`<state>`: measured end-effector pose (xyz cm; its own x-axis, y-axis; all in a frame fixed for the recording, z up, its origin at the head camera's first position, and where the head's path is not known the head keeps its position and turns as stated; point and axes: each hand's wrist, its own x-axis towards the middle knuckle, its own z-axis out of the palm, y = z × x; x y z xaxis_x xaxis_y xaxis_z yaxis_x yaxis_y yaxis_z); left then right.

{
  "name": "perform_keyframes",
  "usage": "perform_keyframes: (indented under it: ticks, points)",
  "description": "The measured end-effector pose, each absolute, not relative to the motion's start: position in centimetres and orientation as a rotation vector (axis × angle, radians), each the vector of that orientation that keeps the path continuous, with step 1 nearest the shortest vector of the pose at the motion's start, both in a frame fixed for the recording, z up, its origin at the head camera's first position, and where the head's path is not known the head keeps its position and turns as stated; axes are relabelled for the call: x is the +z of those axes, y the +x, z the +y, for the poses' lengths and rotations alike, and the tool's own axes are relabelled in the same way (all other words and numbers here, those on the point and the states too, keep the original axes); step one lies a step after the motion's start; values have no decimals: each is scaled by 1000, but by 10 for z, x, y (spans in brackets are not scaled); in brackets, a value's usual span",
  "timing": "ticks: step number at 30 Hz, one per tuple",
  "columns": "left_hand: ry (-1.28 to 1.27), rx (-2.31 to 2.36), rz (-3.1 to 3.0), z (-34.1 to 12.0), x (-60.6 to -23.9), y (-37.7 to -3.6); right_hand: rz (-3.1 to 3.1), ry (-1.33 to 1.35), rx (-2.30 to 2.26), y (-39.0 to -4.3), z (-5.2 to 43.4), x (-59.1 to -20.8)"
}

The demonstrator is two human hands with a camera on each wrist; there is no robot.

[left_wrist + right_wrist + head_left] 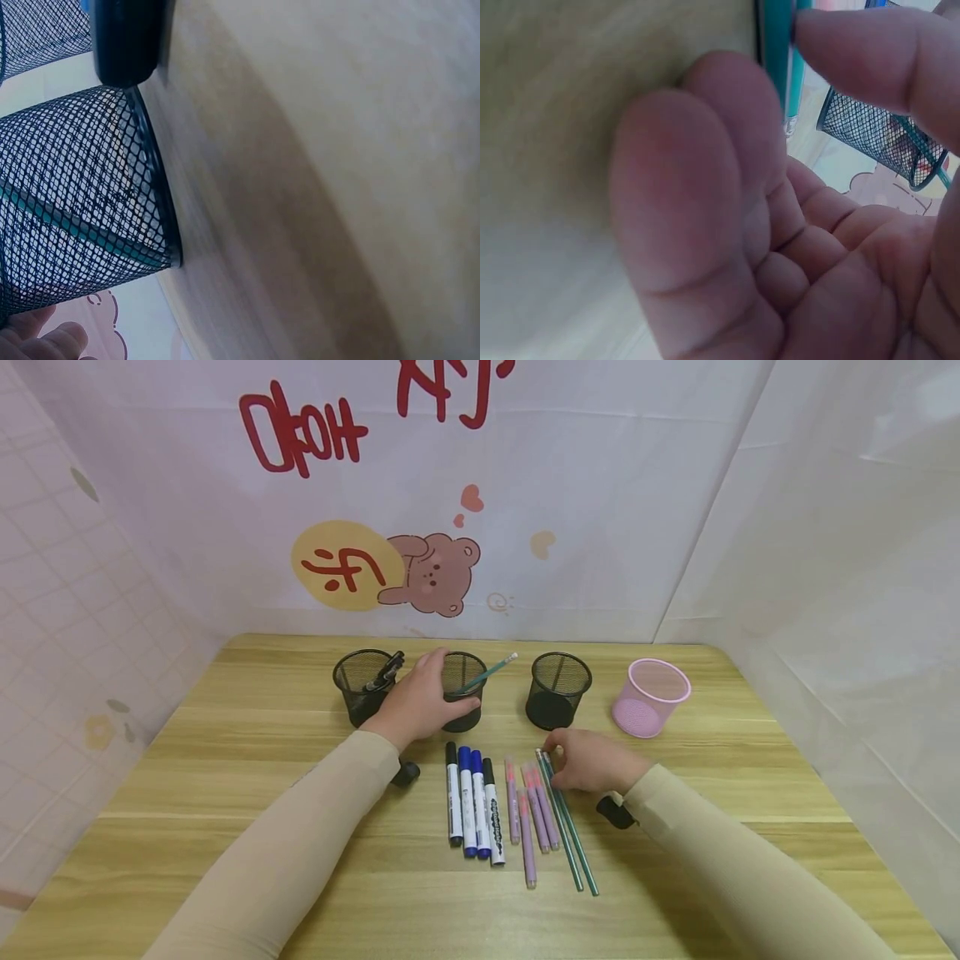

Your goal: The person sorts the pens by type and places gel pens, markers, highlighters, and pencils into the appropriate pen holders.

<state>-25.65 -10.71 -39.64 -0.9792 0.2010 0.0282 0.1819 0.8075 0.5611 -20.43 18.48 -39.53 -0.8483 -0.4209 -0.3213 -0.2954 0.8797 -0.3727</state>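
Observation:
My left hand (pixel 418 703) grips the second black mesh pen cup (pixel 463 722) from the left, thumb across its front and fingers by the rim. A teal pencil (pixel 491 672) leans inside, eraser end up to the right; the left wrist view shows it through the mesh (pixel 45 135). On the table, my right hand (pixel 596 762) pinches the upper end of a teal pencil (pixel 576 839) between thumb and fingertips. Another teal pencil (pixel 566 843) lies right beside it. In the right wrist view, the thumb (pixel 862 56) touches the teal shaft (pixel 777 52).
Left of that cup, a black mesh cup (pixel 352 697) contains black pens. To its right stand another black mesh cup (pixel 553 710) and a pink one (pixel 641 714). Several whiteboard markers (pixel 472 810) and several pink-purple pens (pixel 528 843) lie in front. A white printed curtain (pixel 585 460) hangs behind.

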Motion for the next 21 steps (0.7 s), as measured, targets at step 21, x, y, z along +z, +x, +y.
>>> perform_keyframes:
  ticks: [21]
  points:
    - [325,914,2958,-108,-397,-257,2644,-377,-540,-198,179,-397]
